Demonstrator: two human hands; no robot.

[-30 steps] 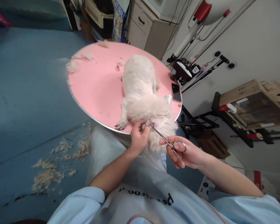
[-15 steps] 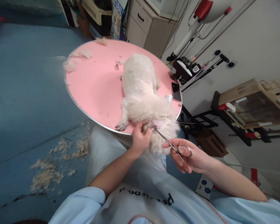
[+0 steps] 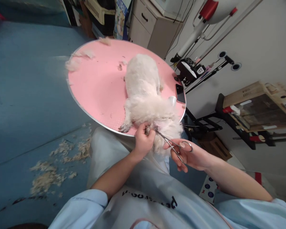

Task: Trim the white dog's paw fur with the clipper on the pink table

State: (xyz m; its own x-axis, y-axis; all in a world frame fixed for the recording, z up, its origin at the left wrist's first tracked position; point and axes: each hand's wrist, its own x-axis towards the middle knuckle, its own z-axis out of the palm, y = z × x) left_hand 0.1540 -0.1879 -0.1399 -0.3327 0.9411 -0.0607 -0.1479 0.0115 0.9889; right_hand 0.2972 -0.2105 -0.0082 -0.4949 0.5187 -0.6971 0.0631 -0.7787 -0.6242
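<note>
A white dog [image 3: 141,74] lies on a round pink grooming table [image 3: 97,82]; its back is clipped short and its neck and head are fluffy. My left hand [image 3: 144,140] is closed at the dog's head, pinching what looks like the ear, beside a patch of pinkish bare skin. In my right hand [image 3: 186,156] are slim metal hemostats [image 3: 172,147], with finger and thumb at the loops. Their handles stand apart and the tips reach into the fur beside my left fingers. The very tips are hard to make out.
Tufts of cut hair [image 3: 79,58] lie on the table's far left, and more clippings [image 3: 47,178] litter the blue floor. A phone [image 3: 180,93] rests at the table's right edge. A wooden box with a dark window [image 3: 259,108] stands on a rack to the right.
My right hand has shifted slightly left and up, nearer my left hand. The hemostats' handles have spread wider apart. My left hand keeps its hold, and the dog stays lying.
</note>
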